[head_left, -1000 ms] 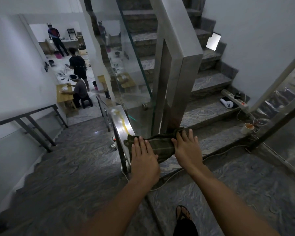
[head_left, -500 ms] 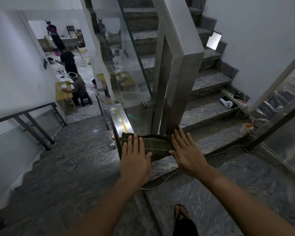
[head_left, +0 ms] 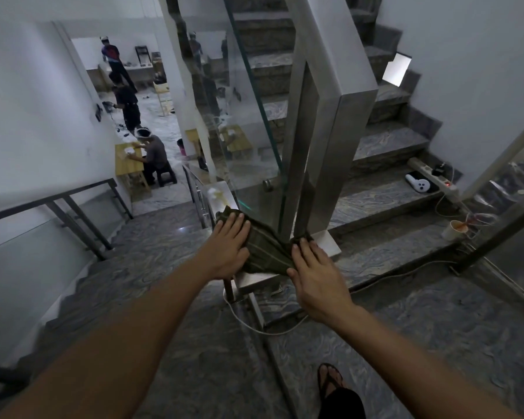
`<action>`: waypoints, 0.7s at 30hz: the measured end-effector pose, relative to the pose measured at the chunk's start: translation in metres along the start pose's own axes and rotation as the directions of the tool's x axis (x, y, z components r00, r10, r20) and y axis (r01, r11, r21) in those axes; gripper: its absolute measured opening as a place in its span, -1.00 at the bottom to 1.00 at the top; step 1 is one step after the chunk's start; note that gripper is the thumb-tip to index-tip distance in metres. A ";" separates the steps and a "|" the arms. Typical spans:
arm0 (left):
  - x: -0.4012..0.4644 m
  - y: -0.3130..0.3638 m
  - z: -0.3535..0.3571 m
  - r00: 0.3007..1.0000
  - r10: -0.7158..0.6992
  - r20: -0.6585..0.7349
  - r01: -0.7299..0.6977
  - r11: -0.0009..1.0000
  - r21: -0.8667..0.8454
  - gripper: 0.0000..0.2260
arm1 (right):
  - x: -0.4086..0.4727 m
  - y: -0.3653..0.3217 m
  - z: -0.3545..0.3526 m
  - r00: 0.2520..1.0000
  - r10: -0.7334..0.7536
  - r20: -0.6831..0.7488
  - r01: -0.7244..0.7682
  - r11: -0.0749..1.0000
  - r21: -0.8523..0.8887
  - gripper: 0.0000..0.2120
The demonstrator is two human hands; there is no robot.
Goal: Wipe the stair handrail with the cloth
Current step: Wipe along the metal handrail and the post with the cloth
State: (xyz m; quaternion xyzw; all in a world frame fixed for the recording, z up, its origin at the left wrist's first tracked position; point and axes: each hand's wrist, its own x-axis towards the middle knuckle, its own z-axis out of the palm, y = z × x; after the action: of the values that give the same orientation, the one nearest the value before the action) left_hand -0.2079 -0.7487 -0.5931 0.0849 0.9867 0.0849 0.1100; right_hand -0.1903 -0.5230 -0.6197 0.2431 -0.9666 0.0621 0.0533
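Note:
A dark green checked cloth (head_left: 266, 252) lies spread at a slant on the flat steel top of the stair handrail (head_left: 256, 279), at the foot of the tall steel post (head_left: 330, 131). My left hand (head_left: 227, 246) presses flat on the cloth's far left end, fingers together and pointing down the rail. Resting on the cloth's near right end is my right hand (head_left: 312, 273), with its thumb at the cloth's edge and its fingertips near the post's base. Beyond the cloth, the handrail slopes down to the left.
A glass panel (head_left: 242, 122) rises behind the rail. Stairs go up on the right, with a power strip (head_left: 433, 179), a white device and a paper cup (head_left: 456, 229). A cable (head_left: 254, 325) runs across the landing. My sandalled foot (head_left: 330, 379) is below. People work at a wooden table (head_left: 127, 161) downstairs.
My left hand has slid forward along the rail, pulling the cloth's left end with it. The cloth now lies at a slant. My right hand has stayed near the post.

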 end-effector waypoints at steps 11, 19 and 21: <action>0.006 0.021 0.004 0.985 -0.172 -0.034 0.168 0.982 -0.089 -0.44 | 0.030 0.035 -0.014 0.877 -0.459 0.139 0.450 0.888 0.091 -0.48; 0.010 -0.010 0.003 0.997 -0.021 -0.079 0.012 0.994 -0.111 -0.47 | 0.019 -0.006 -0.023 0.888 -0.433 0.152 0.421 0.901 0.107 -0.48; 0.011 -0.019 -0.001 0.998 0.021 -0.061 -0.028 0.993 -0.111 -0.47 | 0.028 -0.014 -0.027 0.873 -0.474 0.119 0.471 0.881 0.051 -0.53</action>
State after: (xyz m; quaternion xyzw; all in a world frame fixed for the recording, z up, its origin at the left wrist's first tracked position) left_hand -0.2217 -0.7654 -0.5984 0.0881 0.9821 0.1437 0.0842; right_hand -0.2060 -0.5437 -0.5879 0.4757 -0.8786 0.0412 0.0023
